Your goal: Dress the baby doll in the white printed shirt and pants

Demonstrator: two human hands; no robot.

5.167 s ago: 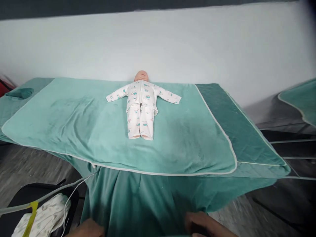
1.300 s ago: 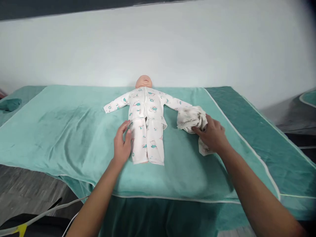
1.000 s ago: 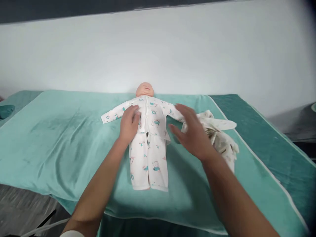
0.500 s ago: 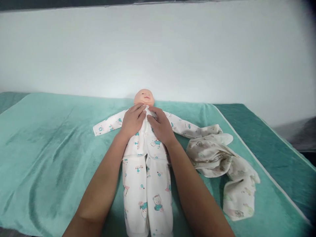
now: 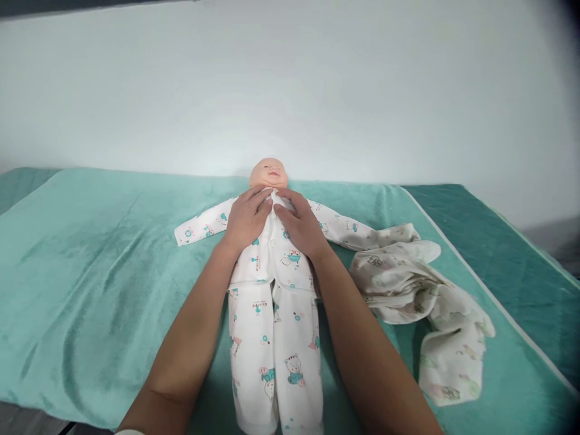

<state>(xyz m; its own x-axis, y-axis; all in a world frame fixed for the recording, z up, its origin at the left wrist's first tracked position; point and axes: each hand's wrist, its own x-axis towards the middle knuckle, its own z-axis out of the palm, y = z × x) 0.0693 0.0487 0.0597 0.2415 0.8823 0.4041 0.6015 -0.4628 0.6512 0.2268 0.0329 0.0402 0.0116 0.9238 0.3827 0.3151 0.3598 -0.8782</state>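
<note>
**Both hands at the doll's neckline, suit fully on**

Head view: We see the small bald plastic baby doll (image 5: 269, 173) lying on its back in the middle of the light teal plush blanket (image 5: 90, 254). Its head points to the plain white wall (image 5: 290, 90) and its sleeves are spread wide. It wears the white cotton shirt with teal cartoon prints (image 5: 274, 266), closed down the front, and the matching printed trousers (image 5: 276, 356). As we judge it, nothing has been opened or taken off.

A crumpled cream printed baby garment (image 5: 421, 290) lies just beside the doll's sleeve, untouched. The blanket covers a counter draped in darker teal cloth (image 5: 498, 241).

Our left hand (image 5: 247, 219) and right hand (image 5: 302, 226) lie palm-down on the doll's chest, almost meeting. The fingers point up to the neckline just under the chin, and both forearms run alongside the trousers. We cannot tell whether the fingertips pinch the shirt's edge or only press on it.
</note>
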